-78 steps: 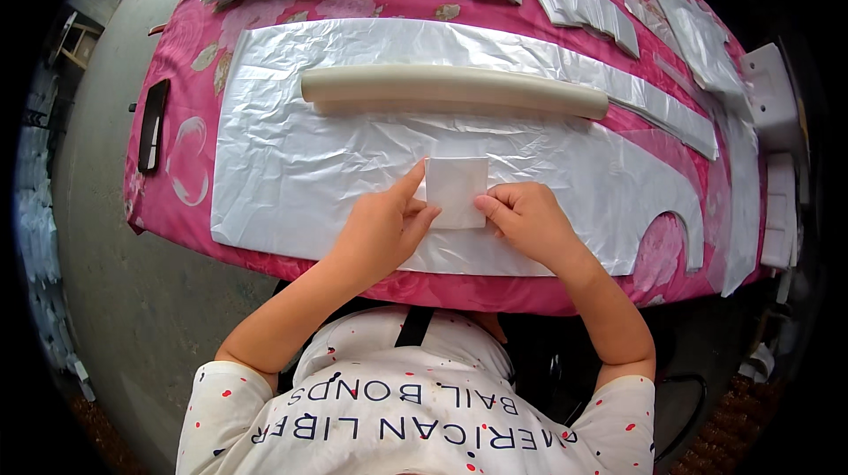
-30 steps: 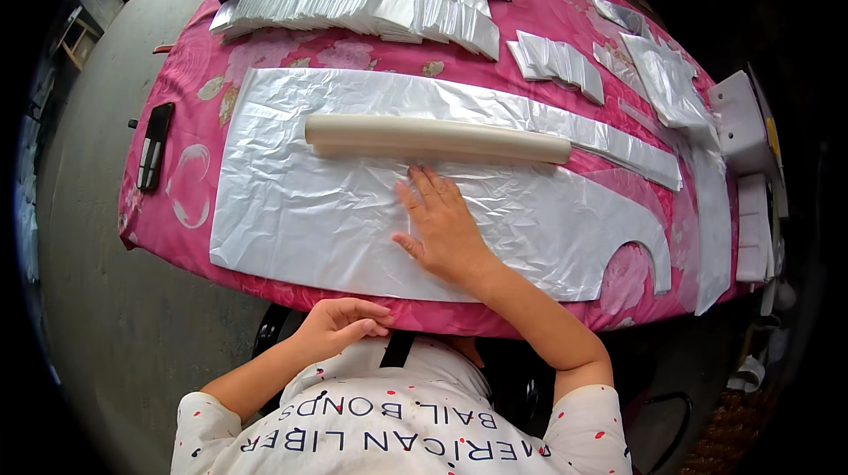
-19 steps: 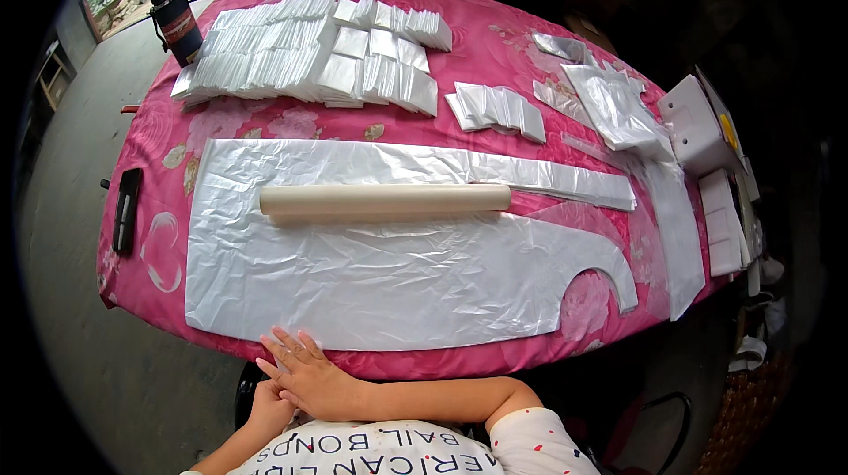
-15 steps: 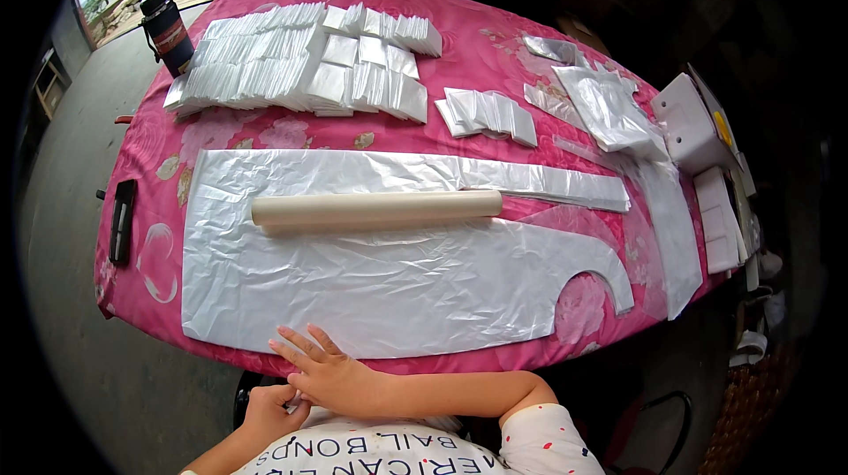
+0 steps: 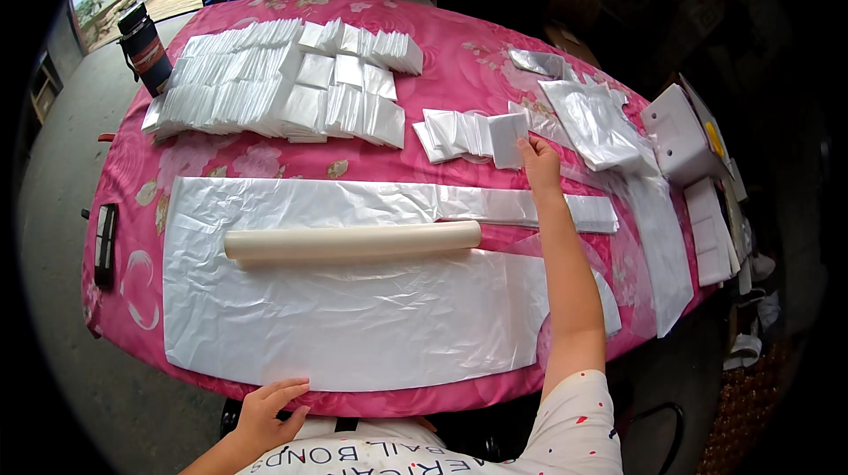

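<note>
My right hand (image 5: 541, 166) reaches across the table and pinches the edge of a flat, folded white plastic packet (image 5: 506, 141). That packet is at the right end of a short row of similar folded packets (image 5: 452, 135). At the table's near edge rests my left hand (image 5: 268, 415), open, fingers stretched and thumb apart, by the border of a large white plastic sheet (image 5: 336, 325). Across the sheet lies a cream-coloured roll (image 5: 353, 242). My right forearm passes over a folded white plastic strip (image 5: 587, 212) and hides part of the sheet's cut-out end.
Many folded packets (image 5: 238, 86) stand in rows at the far left, beside a dark flask (image 5: 144, 51). A black case (image 5: 105, 245) lies at the left edge. Clear plastic pieces (image 5: 601, 126) and white boxes (image 5: 678, 135) occupy the right side of the pink flowered tablecloth (image 5: 291, 157).
My right hand has moved from beside my left hand, at the near edge, out to the short row, taking hold of a packet. My left hand's fingers have straightened. The view has shifted slightly.
</note>
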A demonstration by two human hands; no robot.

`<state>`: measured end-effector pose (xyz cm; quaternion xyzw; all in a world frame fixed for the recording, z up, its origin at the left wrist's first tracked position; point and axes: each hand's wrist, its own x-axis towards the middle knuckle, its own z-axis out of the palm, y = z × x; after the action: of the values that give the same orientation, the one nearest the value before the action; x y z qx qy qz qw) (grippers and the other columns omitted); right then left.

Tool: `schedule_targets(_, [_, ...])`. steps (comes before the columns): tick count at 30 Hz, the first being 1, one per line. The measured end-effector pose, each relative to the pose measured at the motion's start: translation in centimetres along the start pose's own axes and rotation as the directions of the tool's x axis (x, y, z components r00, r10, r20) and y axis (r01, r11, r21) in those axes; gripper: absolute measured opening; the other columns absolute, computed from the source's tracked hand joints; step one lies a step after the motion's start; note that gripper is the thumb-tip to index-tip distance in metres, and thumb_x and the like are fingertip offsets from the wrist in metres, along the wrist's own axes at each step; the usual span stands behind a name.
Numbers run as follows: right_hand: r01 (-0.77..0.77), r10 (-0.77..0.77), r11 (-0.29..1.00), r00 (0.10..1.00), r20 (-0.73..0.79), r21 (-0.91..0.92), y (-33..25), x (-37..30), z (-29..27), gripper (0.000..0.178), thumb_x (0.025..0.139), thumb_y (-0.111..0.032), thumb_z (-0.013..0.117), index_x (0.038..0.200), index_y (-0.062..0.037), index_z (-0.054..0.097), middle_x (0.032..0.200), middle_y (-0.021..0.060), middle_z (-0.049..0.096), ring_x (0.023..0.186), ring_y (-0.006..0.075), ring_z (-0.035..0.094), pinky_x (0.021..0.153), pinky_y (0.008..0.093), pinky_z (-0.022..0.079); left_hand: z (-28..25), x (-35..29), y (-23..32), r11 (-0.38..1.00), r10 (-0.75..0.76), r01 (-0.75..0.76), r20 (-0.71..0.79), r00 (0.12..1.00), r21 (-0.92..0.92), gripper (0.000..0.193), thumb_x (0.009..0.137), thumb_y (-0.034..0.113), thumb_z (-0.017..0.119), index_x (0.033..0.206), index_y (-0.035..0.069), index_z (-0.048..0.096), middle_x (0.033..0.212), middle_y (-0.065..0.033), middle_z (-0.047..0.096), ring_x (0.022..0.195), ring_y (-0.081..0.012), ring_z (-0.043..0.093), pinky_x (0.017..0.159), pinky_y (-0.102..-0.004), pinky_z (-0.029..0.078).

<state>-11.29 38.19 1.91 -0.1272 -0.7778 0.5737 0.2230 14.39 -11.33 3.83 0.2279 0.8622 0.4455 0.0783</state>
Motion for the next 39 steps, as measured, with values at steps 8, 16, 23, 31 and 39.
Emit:
schedule_targets(8, [0.074, -0.284, 0.603, 0.95, -0.127, -0.794, 1.5, 0.4, 0.9, 0.036, 0.079, -0.027, 0.063, 0.107, -0.0039, 0.062, 0.107, 0.0156, 0.06, 0.102, 0.0302, 0.053, 0.091, 0.0403, 0.039, -0.2, 0.5, 0.0, 0.999, -0.029, 0.028, 0.012, 1.0, 0.041, 0.033, 0.068, 0.003, 0.07, 0.1, 0.004, 0.062, 0.105, -0.0119, 0.064, 0.084, -0.0245, 0.065, 0.07, -0.0296, 0.054])
schedule_targets(16, [0.705, -0.371, 0.675, 0.58, 0.725, -0.219, -7.0, -13.9, 6.1, 0.043, 0.077, -0.025, 0.067, 0.113, -0.0037, 0.058, 0.104, 0.0118, 0.06, 0.098, 0.0286, 0.053, 0.088, 0.0388, 0.042, 0.5, 3.5, 0.5, 0.983, 0.15, -0.154, 0.047, 0.988, 0.096, 0.033, 0.069, 0.004, 0.068, 0.101, 0.004, 0.061, 0.108, -0.0106, 0.063, 0.085, -0.0246, 0.064, 0.067, -0.0298, 0.053])
schedule_targets(23, [0.524, -0.042, 0.757, 0.635, 0.771, -0.39, -8.9, -22.7, 4.0, 0.048, 0.079, -0.022, 0.065, 0.119, 0.0005, 0.051, 0.108, 0.0166, 0.055, 0.1, 0.031, 0.052, 0.091, 0.039, 0.041, 2.8, 8.7, 2.0, 0.884, 0.236, -0.275, 0.145, 0.961, 0.379, 0.058, 0.075, 0.019, 0.067, 0.127, 0.006, 0.044, 0.137, -0.0218, 0.036, 0.127, -0.039, 0.034, 0.102, -0.0486, 0.03])
schedule_targets(31, [0.662, -0.19, 0.639, 0.629, 0.754, -0.391, -5.6, -28.1, -0.4, 0.053, 0.087, -0.029, 0.054, 0.129, 0.0008, 0.042, 0.135, 0.0214, 0.037, 0.126, 0.0345, 0.035, 0.105, 0.0413, 0.027, 7.6, 11.5, 1.9, 0.877, 0.32, -0.341, 0.12, 0.94, 0.339, 0.067, 0.077, 0.047, 0.061, 0.127, 0.006, 0.046, 0.145, -0.0225, 0.018, 0.134, -0.0492, 0.005, 0.106, -0.0565, 0.014])
schedule_targets(39, [0.441, -0.222, 0.614, 0.893, 0.392, -0.655, 0.0, -21.7, -10.8, 0.048, 0.09, -0.028, 0.05, 0.127, 0.0026, 0.044, 0.133, 0.0198, 0.042, 0.125, 0.0341, 0.037, 0.104, 0.0412, 0.029, 10.2, 14.3, 4.0, 0.834, 0.421, -0.491, 0.285, 0.861, 0.251, 0.059, 0.072, 0.043, 0.062, 0.117, 0.006, 0.055, 0.141, -0.0181, 0.03, 0.135, -0.0464, 0.007, 0.105, -0.0552, 0.021])
